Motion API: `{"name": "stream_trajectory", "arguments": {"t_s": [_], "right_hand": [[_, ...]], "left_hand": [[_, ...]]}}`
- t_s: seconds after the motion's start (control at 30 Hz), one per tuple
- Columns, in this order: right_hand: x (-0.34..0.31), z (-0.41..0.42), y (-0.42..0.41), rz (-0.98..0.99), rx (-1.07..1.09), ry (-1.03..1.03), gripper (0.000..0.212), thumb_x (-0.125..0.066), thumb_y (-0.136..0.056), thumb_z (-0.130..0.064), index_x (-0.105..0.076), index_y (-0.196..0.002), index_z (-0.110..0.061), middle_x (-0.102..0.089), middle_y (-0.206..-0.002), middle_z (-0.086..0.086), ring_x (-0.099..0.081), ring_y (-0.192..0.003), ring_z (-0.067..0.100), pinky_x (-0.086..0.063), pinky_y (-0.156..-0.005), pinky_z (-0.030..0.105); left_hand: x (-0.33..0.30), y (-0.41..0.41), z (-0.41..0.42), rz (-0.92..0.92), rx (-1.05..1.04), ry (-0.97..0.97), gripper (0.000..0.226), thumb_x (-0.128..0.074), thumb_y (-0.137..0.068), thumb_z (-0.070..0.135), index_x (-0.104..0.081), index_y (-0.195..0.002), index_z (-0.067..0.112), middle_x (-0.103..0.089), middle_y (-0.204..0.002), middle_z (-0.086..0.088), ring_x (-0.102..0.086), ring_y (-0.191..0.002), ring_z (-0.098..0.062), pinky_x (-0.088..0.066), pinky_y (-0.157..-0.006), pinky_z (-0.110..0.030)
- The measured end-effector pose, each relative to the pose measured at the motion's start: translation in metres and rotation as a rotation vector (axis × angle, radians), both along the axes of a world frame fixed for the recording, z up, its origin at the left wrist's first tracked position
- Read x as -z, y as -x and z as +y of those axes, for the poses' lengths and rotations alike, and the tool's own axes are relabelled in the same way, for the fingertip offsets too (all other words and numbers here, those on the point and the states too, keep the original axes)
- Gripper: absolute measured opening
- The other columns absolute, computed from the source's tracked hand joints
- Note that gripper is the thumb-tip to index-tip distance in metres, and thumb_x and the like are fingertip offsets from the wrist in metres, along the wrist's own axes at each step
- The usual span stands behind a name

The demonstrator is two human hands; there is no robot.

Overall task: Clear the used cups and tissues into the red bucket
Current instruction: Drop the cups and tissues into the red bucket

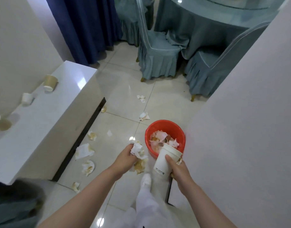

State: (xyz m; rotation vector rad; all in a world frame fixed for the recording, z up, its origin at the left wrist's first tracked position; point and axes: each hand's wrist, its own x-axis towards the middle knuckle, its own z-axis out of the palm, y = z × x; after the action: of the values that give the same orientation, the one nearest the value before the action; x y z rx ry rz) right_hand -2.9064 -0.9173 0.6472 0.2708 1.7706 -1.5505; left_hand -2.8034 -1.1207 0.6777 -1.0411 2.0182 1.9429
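The red bucket (165, 127) stands on the tiled floor beside the right wall, with crumpled tissues inside. My right hand (177, 168) grips a white paper cup (166, 159), tilted with its mouth toward the bucket's near rim. My left hand (125, 159) holds a wad of stained tissues (139, 152) just left of the bucket. Several more stained tissues (84, 151) lie scattered on the floor. On the white counter sit a tan cup (50, 83) on its side, a small white cup (27, 98) and another tan cup (0, 122) at the left edge.
The white counter (47, 129) runs along the left. A white wall (248, 129) closes the right side. Chairs in teal covers (156, 58) and a round draped table (215, 18) stand ahead. A dark blue curtain (85, 27) hangs at the back left. My white-clad leg (144, 195) is below.
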Motion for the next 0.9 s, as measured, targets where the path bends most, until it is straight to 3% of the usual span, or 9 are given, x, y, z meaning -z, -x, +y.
{"name": "stream_trajectory", "arguments": {"t_s": [0.1, 0.27, 0.33, 0.47, 0.53, 0.63, 0.73, 0.83, 0.9], "right_hand": [[0.013, -0.012, 0.029, 0.017, 0.043, -0.024, 0.047, -0.075, -0.083, -0.035, -0.060, -0.125, -0.022, -0.072, -0.115, 0.001, -0.068, -0.104, 0.020, -0.056, -0.090, 0.042], [0.032, -0.024, 0.076, 0.000, 0.063, -0.120, 0.060, -0.078, -0.079, -0.035, -0.054, -0.131, -0.018, -0.067, -0.121, 0.005, -0.065, -0.108, 0.026, -0.050, -0.099, 0.052], [0.041, -0.025, 0.092, -0.030, 0.050, -0.149, 0.062, -0.078, -0.079, -0.034, -0.052, -0.132, -0.018, -0.067, -0.120, 0.004, -0.065, -0.107, 0.024, -0.051, -0.098, 0.048], [0.059, -0.030, 0.123, -0.091, 0.160, -0.164, 0.048, -0.076, -0.082, -0.026, -0.055, -0.125, -0.020, -0.071, -0.111, 0.000, -0.068, -0.095, 0.017, -0.053, -0.072, 0.031], [0.068, -0.034, 0.138, -0.122, 0.192, -0.173, 0.048, -0.076, -0.081, -0.025, -0.054, -0.124, -0.019, -0.070, -0.110, 0.001, -0.068, -0.093, 0.016, -0.050, -0.067, 0.028], [0.086, -0.040, 0.160, -0.133, 0.225, -0.211, 0.055, -0.078, -0.079, -0.025, -0.048, -0.126, -0.017, -0.067, -0.112, 0.002, -0.067, -0.094, 0.016, -0.051, -0.069, 0.029], [0.112, -0.047, 0.179, -0.123, 0.227, -0.256, 0.060, -0.080, -0.078, -0.026, -0.045, -0.125, -0.017, -0.064, -0.105, -0.004, -0.065, -0.090, 0.010, -0.048, -0.063, 0.024], [0.142, -0.054, 0.196, -0.086, 0.236, -0.322, 0.060, -0.080, -0.077, -0.026, -0.041, -0.122, -0.019, -0.060, -0.099, -0.010, -0.061, -0.086, 0.006, -0.046, -0.062, 0.021], [0.164, -0.059, 0.205, -0.065, 0.247, -0.364, 0.061, -0.081, -0.076, -0.025, -0.041, -0.122, -0.018, -0.061, -0.105, -0.004, -0.063, -0.091, 0.013, -0.050, -0.073, 0.028]], "left_hand": [[0.006, 0.038, -0.012, 0.000, 0.023, -0.040, 0.027, -0.062, -0.085, 0.018, -0.062, -0.106, 0.035, -0.071, -0.099, 0.009, -0.069, -0.093, -0.009, -0.054, -0.068, -0.021], [0.020, 0.095, -0.033, -0.078, 0.060, -0.061, 0.035, -0.058, -0.087, 0.012, -0.058, -0.119, 0.025, -0.068, -0.111, -0.002, -0.065, -0.103, -0.021, -0.056, -0.090, -0.043], [0.028, 0.114, -0.041, -0.108, 0.089, -0.063, 0.037, -0.057, -0.084, 0.010, -0.058, -0.119, 0.022, -0.066, -0.111, -0.006, -0.064, -0.104, -0.023, -0.055, -0.091, -0.046], [0.051, 0.148, -0.053, -0.199, 0.127, -0.087, 0.043, -0.055, -0.073, 0.009, -0.057, -0.113, 0.025, -0.065, -0.109, -0.007, -0.063, -0.101, -0.024, -0.056, -0.089, -0.044], [0.063, 0.164, -0.059, -0.233, 0.152, -0.077, 0.044, -0.056, -0.067, 0.013, -0.057, -0.108, 0.027, -0.065, -0.106, -0.006, -0.063, -0.098, -0.023, -0.056, -0.086, -0.042], [0.082, 0.193, -0.066, -0.274, 0.152, -0.072, 0.058, -0.058, -0.062, 0.017, -0.052, -0.120, 0.016, -0.063, -0.106, -0.006, -0.063, -0.096, -0.022, -0.057, -0.079, -0.037], [0.110, 0.223, -0.070, -0.302, 0.178, -0.060, 0.058, -0.064, -0.074, 0.013, -0.042, -0.127, 0.016, -0.056, -0.100, 0.006, -0.058, -0.090, -0.011, -0.049, -0.064, -0.023], [0.143, 0.253, -0.071, -0.308, 0.229, -0.051, 0.065, -0.067, -0.079, 0.014, -0.036, -0.137, 0.017, -0.053, -0.107, 0.006, -0.058, -0.098, -0.014, -0.050, -0.068, -0.021], [0.166, 0.271, -0.070, -0.296, 0.260, -0.046, 0.068, -0.070, -0.079, 0.019, -0.036, -0.138, 0.017, -0.054, -0.113, 0.004, -0.058, -0.104, -0.017, -0.053, -0.073, -0.023]]}}
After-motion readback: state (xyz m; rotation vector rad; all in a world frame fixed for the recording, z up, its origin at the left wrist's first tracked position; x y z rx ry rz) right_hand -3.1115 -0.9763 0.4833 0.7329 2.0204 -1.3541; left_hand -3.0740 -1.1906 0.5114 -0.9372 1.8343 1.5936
